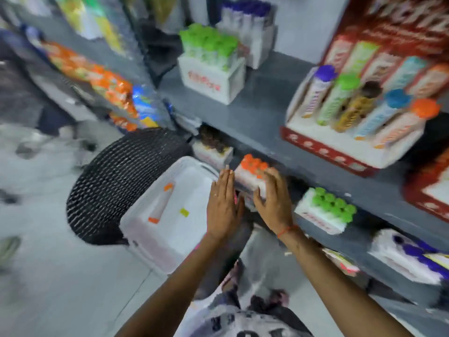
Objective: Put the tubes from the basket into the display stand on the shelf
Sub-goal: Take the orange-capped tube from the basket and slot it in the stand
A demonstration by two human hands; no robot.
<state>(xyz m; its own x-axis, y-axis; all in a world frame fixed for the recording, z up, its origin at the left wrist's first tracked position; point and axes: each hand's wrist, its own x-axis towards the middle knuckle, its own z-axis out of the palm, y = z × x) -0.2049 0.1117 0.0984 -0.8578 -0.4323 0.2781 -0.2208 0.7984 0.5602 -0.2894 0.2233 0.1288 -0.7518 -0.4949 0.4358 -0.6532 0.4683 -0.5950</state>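
A white display stand [246, 180] filled with orange-capped tubes sits on the lower shelf, just below the edge of the grey shelf above. My left hand [222, 205] lies flat against the stand's left side, fingers straight. Against its right side my right hand [272, 198] curls, fingers spread around the box. A white plastic basket [155, 246] rests on a black woven stool [114, 181] to the left. One white tube with an orange cap [161, 203] lies in the basket. The whole view is blurred by motion.
More white stands hold green-capped tubes [325, 210], brown-capped tubes [212, 147] and purple-capped tubes [408, 254] on the lower shelf. A red display [352, 113] with mixed tubes and another green-capped stand [211, 66] sit on the grey shelf above. Orange packets [94, 76] fill the left rack.
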